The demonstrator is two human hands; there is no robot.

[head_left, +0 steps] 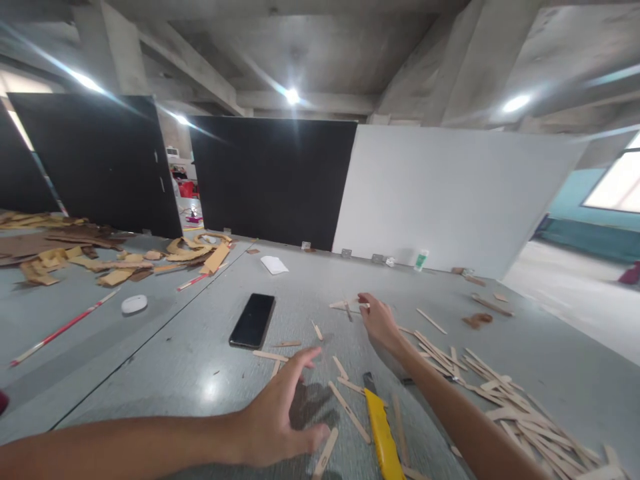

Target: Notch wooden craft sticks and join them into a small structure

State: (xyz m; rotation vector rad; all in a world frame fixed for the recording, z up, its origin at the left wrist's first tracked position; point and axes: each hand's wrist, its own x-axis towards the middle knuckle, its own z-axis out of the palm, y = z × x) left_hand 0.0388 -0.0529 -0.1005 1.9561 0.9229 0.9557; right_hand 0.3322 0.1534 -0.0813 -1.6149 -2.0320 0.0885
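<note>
My left hand (277,417) hovers low over the grey table, fingers and thumb spread with nothing between them. Beneath its thumb lies a wooden craft stick (326,453). Farther forward, my right hand (379,321) has its fingertips closed at the end of a pale craft stick (339,305), which a short piece crosses. Between the two arms rests a yellow utility knife (383,433) with its blade pointing away from me. Several loose sticks and broken bits surround it, including a long one (349,410).
A black phone (253,321) lies left of centre, near white papers (275,265). Many craft sticks (530,420) are heaped at right. Cardboard scraps (125,263), a white case (134,305) and a red-white strip (65,330) are on the left. A small bottle (421,260) stands by the white panel (450,193).
</note>
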